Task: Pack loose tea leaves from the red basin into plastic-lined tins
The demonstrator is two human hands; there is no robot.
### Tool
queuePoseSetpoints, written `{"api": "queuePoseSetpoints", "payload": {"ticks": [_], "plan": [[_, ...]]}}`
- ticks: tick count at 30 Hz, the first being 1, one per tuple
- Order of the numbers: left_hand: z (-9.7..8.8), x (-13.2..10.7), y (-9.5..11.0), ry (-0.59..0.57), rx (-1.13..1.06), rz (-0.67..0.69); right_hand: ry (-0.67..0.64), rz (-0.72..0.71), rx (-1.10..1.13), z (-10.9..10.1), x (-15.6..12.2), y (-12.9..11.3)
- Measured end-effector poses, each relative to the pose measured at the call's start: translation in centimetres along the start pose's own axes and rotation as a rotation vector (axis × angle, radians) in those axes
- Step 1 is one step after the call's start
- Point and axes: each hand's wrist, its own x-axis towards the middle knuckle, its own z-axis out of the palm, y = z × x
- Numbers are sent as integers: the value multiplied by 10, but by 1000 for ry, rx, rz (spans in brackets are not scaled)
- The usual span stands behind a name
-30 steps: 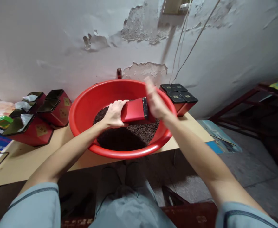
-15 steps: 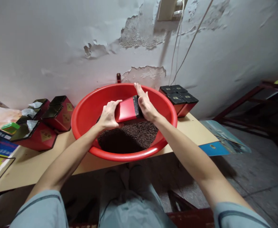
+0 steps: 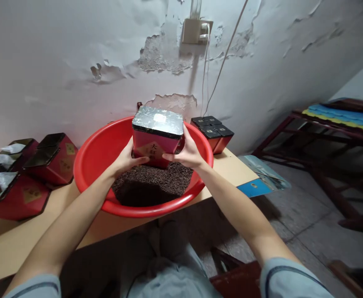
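Observation:
Both of my hands hold a red square tin (image 3: pixel 156 138) with a dark lid upright above a big red basin (image 3: pixel 91 161). My left hand (image 3: pixel 126 159) grips the tin's left side and my right hand (image 3: pixel 186 152) grips its right side. Dark loose tea leaves (image 3: pixel 150 186) fill the bottom of the basin, just under the tin.
The basin sits on a light wooden table (image 3: pixel 16 244) against a peeling wall. Several red tins (image 3: pixel 29 174) with open tops lie at the left. Closed dark-lidded tins (image 3: pixel 212 129) stand behind the basin at the right. A blue sheet (image 3: pixel 260 176) overhangs the table's right end; a wooden frame (image 3: pixel 330 165) stands beyond.
The tin was lying on its side over the tea, with my right hand at its lid end. Now it stands upright, lifted between both hands, and my view has shifted right.

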Motion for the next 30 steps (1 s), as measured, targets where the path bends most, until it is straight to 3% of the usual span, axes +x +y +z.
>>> {"api": "queuePoseSetpoints", "payload": {"ticks": [2, 5, 9, 12, 16, 20, 25, 30], "plan": [[-1, 0, -7, -9, 174, 8, 108, -17, -106, -27, -4, 5], [0, 1, -18, -59, 393, 30, 376, -63, -252, -99, -8, 24], [11, 0, -24, -260, 622, 26, 745, -130, -414, -212, -25, 51], [22, -3, -24, -448, 763, -58, 903, 5, -585, -263, -56, 67], [28, -5, -29, -615, 808, -161, 898, 322, -773, -277, -107, 97], [24, -4, -36, -620, 777, -179, 905, 570, -810, -271, -139, 136], [20, -2, -37, -647, 811, -213, 839, 635, -749, -266, -150, 170], [20, -2, -30, -676, 825, -244, 721, 644, -617, -269, -152, 174]]}}
